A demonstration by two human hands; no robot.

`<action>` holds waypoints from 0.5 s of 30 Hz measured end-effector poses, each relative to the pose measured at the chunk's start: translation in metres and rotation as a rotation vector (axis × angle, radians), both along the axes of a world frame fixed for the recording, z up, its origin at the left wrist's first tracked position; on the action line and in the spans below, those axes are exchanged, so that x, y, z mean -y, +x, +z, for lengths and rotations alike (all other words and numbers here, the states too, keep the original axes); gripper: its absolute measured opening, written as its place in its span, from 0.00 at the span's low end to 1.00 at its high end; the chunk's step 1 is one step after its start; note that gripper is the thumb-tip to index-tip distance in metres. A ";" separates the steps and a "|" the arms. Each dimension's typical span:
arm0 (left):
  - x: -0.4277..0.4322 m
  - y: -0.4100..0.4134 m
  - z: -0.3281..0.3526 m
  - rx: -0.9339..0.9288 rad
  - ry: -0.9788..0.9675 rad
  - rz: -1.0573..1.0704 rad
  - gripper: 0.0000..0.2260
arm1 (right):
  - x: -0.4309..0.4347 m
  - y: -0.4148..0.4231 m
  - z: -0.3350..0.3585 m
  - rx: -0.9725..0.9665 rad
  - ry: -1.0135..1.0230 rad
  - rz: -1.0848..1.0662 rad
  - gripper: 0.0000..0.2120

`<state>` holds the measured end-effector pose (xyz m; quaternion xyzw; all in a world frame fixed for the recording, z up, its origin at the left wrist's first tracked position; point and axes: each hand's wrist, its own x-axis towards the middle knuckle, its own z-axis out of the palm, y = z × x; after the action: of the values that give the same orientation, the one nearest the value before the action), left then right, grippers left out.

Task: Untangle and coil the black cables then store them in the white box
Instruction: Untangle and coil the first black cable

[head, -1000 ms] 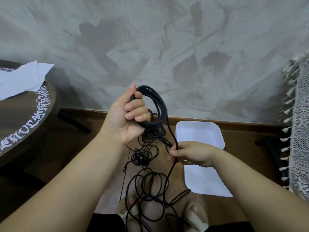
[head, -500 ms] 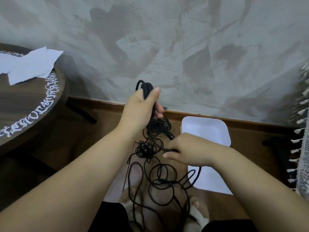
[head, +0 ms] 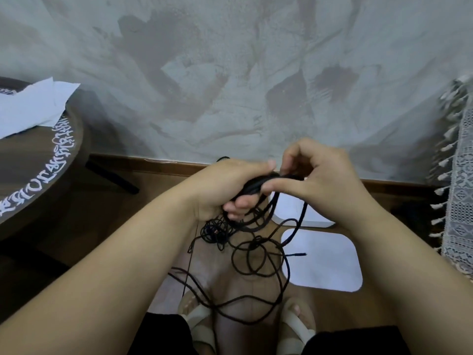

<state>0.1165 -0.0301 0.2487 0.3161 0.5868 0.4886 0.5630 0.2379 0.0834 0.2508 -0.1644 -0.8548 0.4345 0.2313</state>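
My left hand (head: 225,185) is closed around a bundle of coiled black cable (head: 252,187) held in front of me. My right hand (head: 317,180) meets it from the right, thumb and fingers pinching a strand at the coil's top. Loose black cable loops (head: 258,252) hang below both hands, with a small tangled knot (head: 215,230) under the left hand and one free plug end (head: 299,254) pointing right. The white box (head: 302,213) sits on the floor behind the hands, mostly hidden by my right hand. Its white lid (head: 325,262) lies flat just in front of it.
A round dark wooden table (head: 38,160) with white lettering and white paper (head: 30,103) stands at the left. A lace cloth with tassels (head: 458,190) hangs at the right edge. A grey wall and wooden skirting run behind. My sandalled feet (head: 297,321) are below the cables.
My left hand has lowered with the coil and turned it flatter. My right hand rose from the hanging strand up to the coil and now pinches cable there.
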 end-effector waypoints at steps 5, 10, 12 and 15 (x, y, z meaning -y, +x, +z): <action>-0.001 -0.010 -0.001 0.346 0.082 0.011 0.14 | 0.004 0.001 0.000 -0.080 -0.086 -0.022 0.13; 0.000 -0.023 -0.002 0.537 0.172 0.056 0.12 | 0.022 0.003 -0.008 -0.056 0.083 0.001 0.32; 0.002 -0.023 0.000 0.617 0.212 -0.018 0.12 | 0.020 0.001 -0.007 -0.142 0.048 -0.134 0.33; 0.003 -0.024 -0.002 0.712 0.237 -0.103 0.11 | 0.011 0.003 0.002 -0.083 -0.289 -0.160 0.35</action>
<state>0.0928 -0.0330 0.2464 0.2182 0.2772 0.6034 0.7151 0.2405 0.0724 0.2530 -0.2455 -0.7575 0.5394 0.2740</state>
